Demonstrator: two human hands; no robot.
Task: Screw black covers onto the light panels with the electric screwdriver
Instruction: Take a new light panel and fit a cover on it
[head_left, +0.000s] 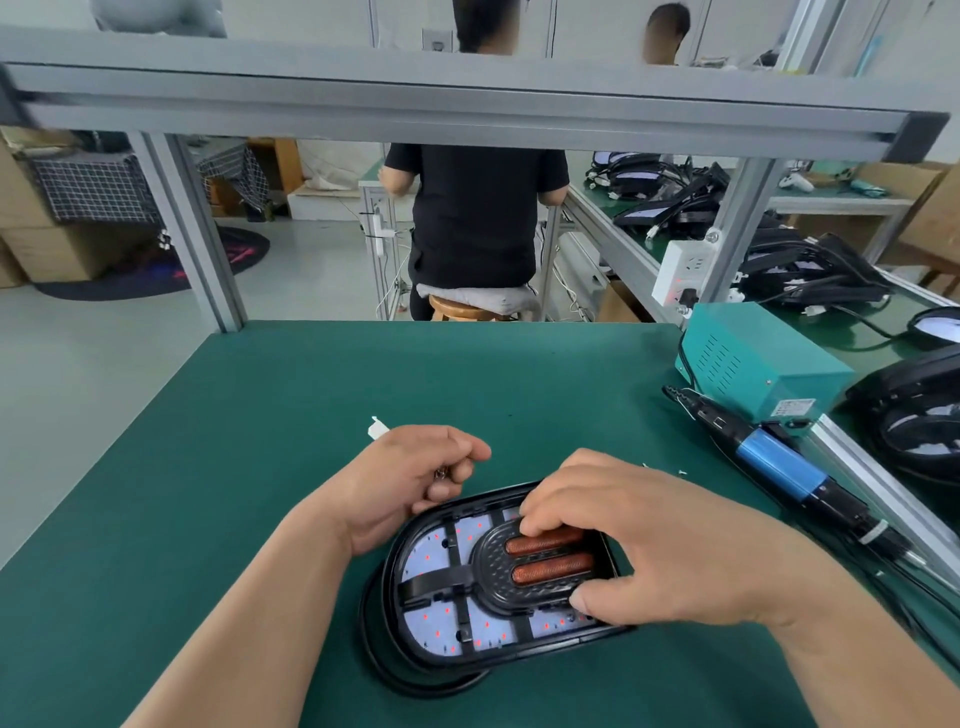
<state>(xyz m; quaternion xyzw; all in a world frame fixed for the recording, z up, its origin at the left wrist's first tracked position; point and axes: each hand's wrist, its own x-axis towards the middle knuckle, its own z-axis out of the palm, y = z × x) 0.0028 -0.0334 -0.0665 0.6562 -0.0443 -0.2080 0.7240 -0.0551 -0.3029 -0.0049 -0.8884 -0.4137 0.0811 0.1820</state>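
An oval light panel (447, 621) with white LED boards and red dots lies on the green mat near me. On its right half sits a black cover (493, 574) with two copper-coloured coils. My right hand (649, 551) grips this cover, fingers on its far edge and thumb on its near edge. Just beyond the panel's far left rim, my left hand (410, 478) is curled around several small metal screws. The electric screwdriver (779, 462), blue-bodied, lies on the mat to the right, untouched.
A teal power box (753, 358) stands at the right edge behind the screwdriver, its cables running along the aluminium rail. Bits of white scrap (378, 429) lie on the mat (260, 415). More black panels are heaped on the neighbouring bench at right. A person sits on a stool beyond the table.
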